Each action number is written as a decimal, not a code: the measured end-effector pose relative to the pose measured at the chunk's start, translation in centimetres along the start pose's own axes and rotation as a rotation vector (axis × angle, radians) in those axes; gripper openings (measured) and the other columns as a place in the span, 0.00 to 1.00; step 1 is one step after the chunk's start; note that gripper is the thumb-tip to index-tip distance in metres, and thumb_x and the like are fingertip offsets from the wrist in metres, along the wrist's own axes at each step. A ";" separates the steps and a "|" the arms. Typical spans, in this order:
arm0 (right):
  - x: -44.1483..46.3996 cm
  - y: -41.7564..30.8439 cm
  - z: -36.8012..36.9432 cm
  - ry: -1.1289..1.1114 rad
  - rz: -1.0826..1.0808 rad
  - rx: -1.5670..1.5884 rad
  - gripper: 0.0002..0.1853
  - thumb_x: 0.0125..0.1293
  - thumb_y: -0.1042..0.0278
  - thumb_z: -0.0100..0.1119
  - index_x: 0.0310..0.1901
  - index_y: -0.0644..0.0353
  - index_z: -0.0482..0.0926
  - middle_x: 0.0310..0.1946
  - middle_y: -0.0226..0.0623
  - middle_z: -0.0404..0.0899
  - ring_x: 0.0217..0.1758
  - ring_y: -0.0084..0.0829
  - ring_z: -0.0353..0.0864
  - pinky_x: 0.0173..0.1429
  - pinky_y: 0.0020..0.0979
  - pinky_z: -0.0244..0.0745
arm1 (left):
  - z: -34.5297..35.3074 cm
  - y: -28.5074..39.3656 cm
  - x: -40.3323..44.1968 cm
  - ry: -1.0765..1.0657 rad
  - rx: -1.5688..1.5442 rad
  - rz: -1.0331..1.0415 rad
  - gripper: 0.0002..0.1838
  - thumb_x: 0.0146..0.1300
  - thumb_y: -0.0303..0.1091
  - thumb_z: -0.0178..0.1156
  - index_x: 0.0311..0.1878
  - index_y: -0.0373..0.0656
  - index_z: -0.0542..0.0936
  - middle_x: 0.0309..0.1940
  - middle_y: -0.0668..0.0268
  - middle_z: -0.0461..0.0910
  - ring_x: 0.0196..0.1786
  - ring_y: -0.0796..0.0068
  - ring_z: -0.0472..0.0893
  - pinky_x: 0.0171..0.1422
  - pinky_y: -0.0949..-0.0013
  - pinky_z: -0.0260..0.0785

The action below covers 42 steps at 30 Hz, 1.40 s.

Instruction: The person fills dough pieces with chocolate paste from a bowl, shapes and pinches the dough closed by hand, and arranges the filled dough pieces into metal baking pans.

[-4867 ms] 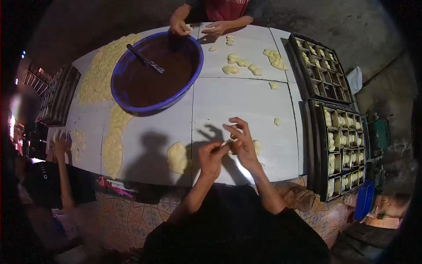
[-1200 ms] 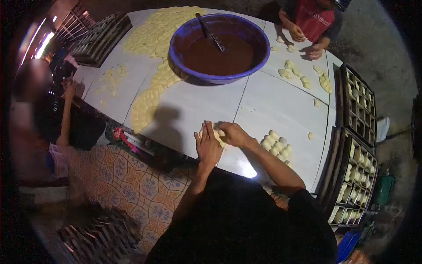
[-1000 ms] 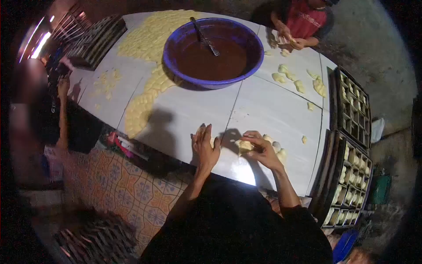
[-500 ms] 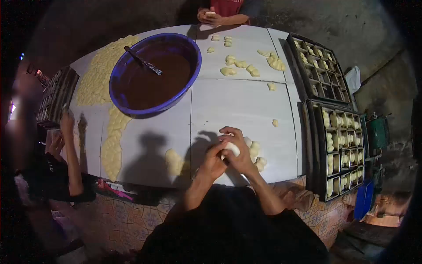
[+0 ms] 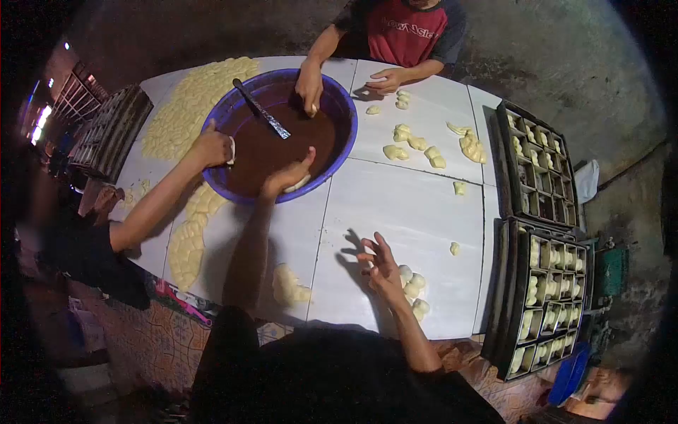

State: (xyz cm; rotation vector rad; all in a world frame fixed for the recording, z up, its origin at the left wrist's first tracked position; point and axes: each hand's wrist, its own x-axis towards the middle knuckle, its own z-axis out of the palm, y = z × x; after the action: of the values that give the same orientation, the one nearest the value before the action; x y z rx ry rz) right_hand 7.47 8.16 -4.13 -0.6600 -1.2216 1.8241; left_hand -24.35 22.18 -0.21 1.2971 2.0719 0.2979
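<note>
My left hand (image 5: 288, 175) reaches over the near right rim of the blue basin (image 5: 337, 164), which holds a brown mass (image 5: 254, 166). A pale piece of dough (image 5: 298, 185) shows against its palm, partly covered by the hand. Over the white table, my right hand (image 5: 381, 272) is open with fingers apart and holds nothing. Just right of it lies a small cluster of dough balls (image 5: 415, 288). A spoon-like utensil with a dark handle (image 5: 258, 106) rests in the basin.
A co-worker's hand (image 5: 213, 148) and another person's hand (image 5: 309, 86) also reach into the basin. Dough pieces (image 5: 191, 99) cover the table's far left; a flatter dough lump (image 5: 288, 286) lies near the front. Divided metal trays (image 5: 531, 159) with dough stand along the right edge.
My hands have separated; the left has moved up-left to the basin with dough, while the right has opened. Both other people have brought hands into the basin. The view has shifted.
</note>
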 end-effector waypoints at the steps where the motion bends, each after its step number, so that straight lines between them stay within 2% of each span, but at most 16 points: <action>1: 0.1 0.1 -0.1 0.010 0.018 0.010 0.45 0.63 0.55 0.63 0.75 0.56 0.47 0.67 0.41 0.60 0.59 0.30 0.70 0.63 0.34 0.66 | 0.7 0.0 -1.3 -0.002 0.006 0.000 0.39 0.71 0.63 0.31 0.50 0.38 0.81 0.29 0.48 0.80 0.41 0.54 0.82 0.45 0.52 0.71; 3: 0.6 1.2 -0.7 0.031 -0.018 -0.028 0.42 0.66 0.54 0.61 0.74 0.55 0.48 0.67 0.39 0.62 0.57 0.29 0.72 0.55 0.29 0.70 | 1.9 -0.1 -3.9 0.577 0.306 0.344 0.34 0.73 0.59 0.34 0.61 0.41 0.75 0.30 0.53 0.81 0.35 0.57 0.81 0.41 0.51 0.71; 5: -0.1 1.9 -1.1 0.057 -0.030 -0.079 0.40 0.68 0.52 0.58 0.74 0.53 0.50 0.67 0.38 0.63 0.56 0.28 0.74 0.47 0.24 0.73 | 1.9 0.9 -6.5 0.468 0.305 0.346 0.31 0.74 0.58 0.37 0.63 0.44 0.72 0.33 0.55 0.80 0.35 0.62 0.80 0.40 0.53 0.72; 7: 0.5 2.0 -0.6 0.146 0.107 0.123 0.35 0.72 0.60 0.53 0.74 0.54 0.49 0.66 0.39 0.64 0.57 0.27 0.74 0.48 0.25 0.73 | 2.7 3.2 -11.4 0.077 -0.508 0.263 0.38 0.71 0.64 0.34 0.68 0.40 0.65 0.41 0.57 0.81 0.40 0.63 0.81 0.47 0.60 0.74; 9: 1.1 0.7 0.9 0.251 0.061 0.239 0.28 0.72 0.63 0.52 0.70 0.58 0.59 0.53 0.41 0.76 0.45 0.24 0.80 0.39 0.22 0.74 | 7.8 4.5 -15.4 -0.321 -1.421 0.279 0.47 0.67 0.72 0.28 0.66 0.34 0.66 0.48 0.55 0.80 0.48 0.62 0.80 0.54 0.63 0.72; 12: 0.3 1.3 0.0 0.410 0.332 0.239 0.13 0.69 0.63 0.58 0.50 0.62 0.79 0.25 0.31 0.79 0.13 0.20 0.70 0.16 0.19 0.63 | 12.4 4.6 -18.6 -0.268 -1.406 0.124 0.51 0.65 0.74 0.25 0.65 0.32 0.67 0.57 0.55 0.76 0.55 0.62 0.77 0.60 0.64 0.68; 14: -0.4 -1.3 1.2 0.499 0.253 -0.002 0.14 0.68 0.68 0.58 0.52 0.66 0.78 0.35 0.31 0.79 0.25 0.20 0.74 0.28 0.17 0.69 | 13.8 5.5 -20.7 -0.097 -1.294 0.081 0.40 0.71 0.66 0.35 0.67 0.37 0.67 0.57 0.56 0.74 0.57 0.68 0.74 0.59 0.68 0.68; 15: -1.1 -1.0 1.1 0.468 0.114 -0.264 0.15 0.67 0.70 0.58 0.53 0.67 0.77 0.41 0.32 0.78 0.31 0.21 0.75 0.33 0.17 0.70 | 13.8 5.4 -21.7 -0.204 -1.340 0.050 0.28 0.72 0.46 0.50 0.68 0.37 0.66 0.55 0.59 0.72 0.55 0.73 0.73 0.57 0.73 0.67; 18: -3.3 -3.3 1.9 0.232 -0.259 -0.962 0.21 0.57 0.81 0.59 0.54 0.63 0.77 0.56 0.42 0.70 0.55 0.39 0.71 0.55 0.35 0.70 | 15.0 5.6 -23.6 0.035 -0.853 0.391 0.26 0.62 0.17 0.55 0.65 0.32 0.67 0.53 0.58 0.74 0.51 0.73 0.77 0.53 0.74 0.72; 21: -4.9 -3.7 -0.1 0.113 -0.391 -0.966 0.19 0.55 0.83 0.58 0.51 0.64 0.78 0.55 0.43 0.71 0.57 0.41 0.71 0.57 0.37 0.70 | 14.8 5.2 -24.8 -0.017 -0.636 0.483 0.26 0.62 0.17 0.55 0.65 0.31 0.67 0.53 0.56 0.73 0.53 0.71 0.77 0.56 0.73 0.73; 23: -5.5 -4.9 0.7 0.302 -0.281 -0.414 0.10 0.58 0.80 0.61 0.43 0.65 0.80 0.54 0.43 0.72 0.51 0.34 0.77 0.55 0.32 0.73 | 16.1 4.3 -24.8 -0.042 -0.619 0.548 0.20 0.66 0.25 0.57 0.60 0.30 0.72 0.50 0.56 0.77 0.50 0.70 0.80 0.54 0.71 0.76; 25: -6.4 -5.1 -0.1 0.298 -0.297 -0.252 0.06 0.59 0.82 0.59 0.39 0.68 0.79 0.50 0.42 0.73 0.53 0.28 0.76 0.53 0.27 0.76 | 16.9 4.7 -25.6 -0.201 -1.061 0.332 0.13 0.69 0.30 0.56 0.51 0.30 0.78 0.37 0.62 0.78 0.37 0.73 0.82 0.40 0.72 0.76; 31: -9.5 -5.7 0.5 0.186 -0.244 -0.737 0.12 0.63 0.72 0.62 0.46 0.66 0.82 0.44 0.40 0.78 0.49 0.31 0.78 0.52 0.30 0.72 | 18.3 5.0 -26.7 -0.261 -1.016 0.280 0.15 0.67 0.40 0.61 0.42 0.34 0.80 0.36 0.68 0.77 0.32 0.83 0.76 0.34 0.79 0.72; 33: -10.7 -5.2 0.0 0.307 0.091 -0.539 0.11 0.64 0.68 0.61 0.45 0.64 0.83 0.45 0.42 0.77 0.47 0.30 0.77 0.47 0.30 0.72 | 18.9 5.8 -27.8 -0.174 -1.093 0.239 0.13 0.67 0.36 0.60 0.42 0.33 0.78 0.38 0.62 0.81 0.39 0.75 0.80 0.44 0.74 0.78; 38: -12.7 -3.6 -1.4 0.375 0.010 -0.771 0.28 0.66 0.62 0.60 0.66 0.62 0.66 0.49 0.40 0.75 0.45 0.29 0.75 0.43 0.29 0.75 | 22.6 3.4 -26.7 -0.141 -0.667 0.608 0.23 0.58 0.17 0.60 0.57 0.36 0.68 0.46 0.62 0.75 0.44 0.72 0.81 0.45 0.73 0.75; 42: -15.9 -4.5 -3.4 0.080 0.542 0.119 0.28 0.63 0.78 0.58 0.65 0.63 0.66 0.45 0.37 0.79 0.48 0.31 0.80 0.52 0.30 0.77 | 22.1 5.2 -29.2 -0.573 -1.260 0.508 0.27 0.53 0.14 0.63 0.57 0.38 0.70 0.49 0.60 0.74 0.51 0.71 0.79 0.53 0.69 0.72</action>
State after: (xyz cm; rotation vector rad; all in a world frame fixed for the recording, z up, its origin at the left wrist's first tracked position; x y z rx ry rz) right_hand 19.99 -2.89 -1.60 -1.0591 -0.9254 2.2619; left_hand 1.80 -3.86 -2.06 0.8639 0.7091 1.0808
